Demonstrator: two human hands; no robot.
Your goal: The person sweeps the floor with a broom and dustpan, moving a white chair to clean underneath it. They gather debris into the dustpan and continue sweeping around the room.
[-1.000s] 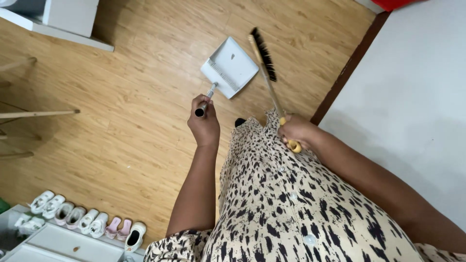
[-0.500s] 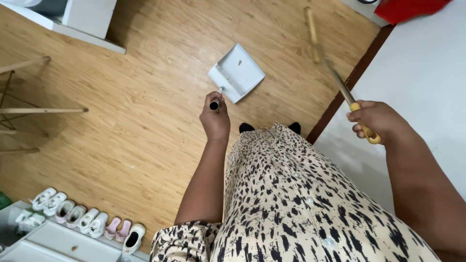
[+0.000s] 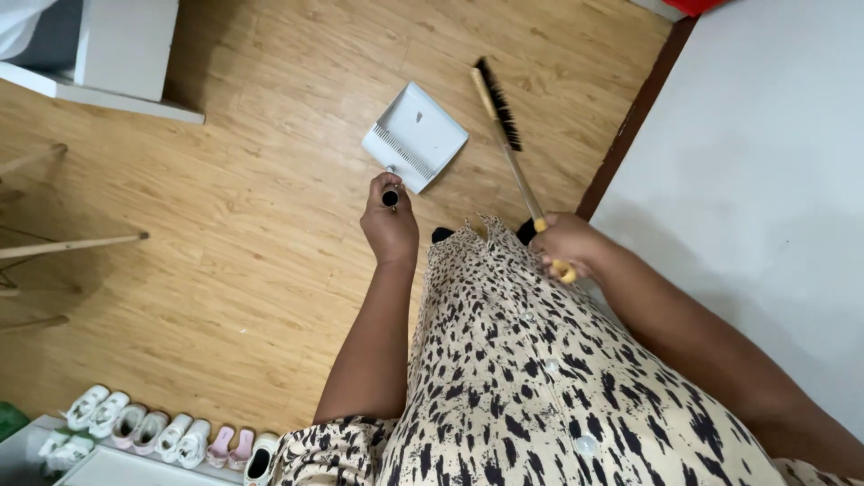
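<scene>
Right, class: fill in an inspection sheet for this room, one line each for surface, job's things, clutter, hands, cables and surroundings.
Surface: wooden floor, light planks.
Job's things: white dustpan resting on the floor with a small speck inside; broom, black bristles down beside the dustpan's right edge.
Clutter: row of small shoes at lower left.
Hands: left hand grips the dustpan's handle; right hand grips the broom's handle near its yellow end.
Cables: nothing seen.
Surroundings: white wall with dark skirting on the right; white cabinet upper left; wooden chair legs at left.
</scene>
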